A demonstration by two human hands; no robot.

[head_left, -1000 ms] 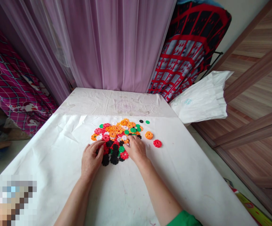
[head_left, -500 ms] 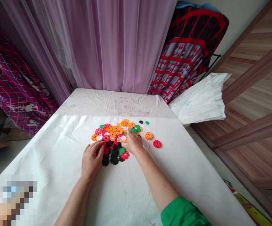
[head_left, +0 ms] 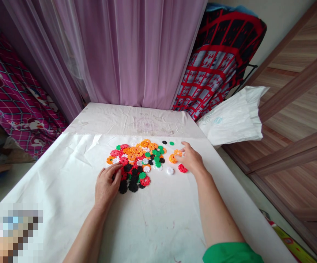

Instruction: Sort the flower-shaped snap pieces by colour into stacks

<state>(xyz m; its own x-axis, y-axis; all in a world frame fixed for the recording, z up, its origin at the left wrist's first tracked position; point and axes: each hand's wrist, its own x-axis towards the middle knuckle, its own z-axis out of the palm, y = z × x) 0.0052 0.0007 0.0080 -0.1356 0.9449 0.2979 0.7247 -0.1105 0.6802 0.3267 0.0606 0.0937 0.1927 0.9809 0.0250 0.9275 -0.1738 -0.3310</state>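
Note:
A heap of flower-shaped plastic discs (head_left: 136, 151) in orange, red, white, green and black lies on the white-covered table (head_left: 147, 219). My left hand (head_left: 107, 184) rests at the heap's near left edge, fingers bent over red and black discs, thumb apart from them; its fingertips are partly hidden. To the right of the heap, my right hand (head_left: 191, 157) has an orange disc (head_left: 177, 152) at its thumb and fingers, just over a small orange stack (head_left: 172, 158). Close by lie a red stack (head_left: 182, 168) and a white disc (head_left: 170, 170).
A single black disc (head_left: 164, 142) and a green disc (head_left: 172, 143) lie beyond the heap. A white bag (head_left: 232, 117) stands against the table's right side. Purple curtains (head_left: 136, 54) hang behind the table, and wooden doors (head_left: 298, 146) are at the right.
My right hand has moved right from the heap to the small orange stack, with an orange disc. A white disc now lies near the red stack. My left hand has stayed put.

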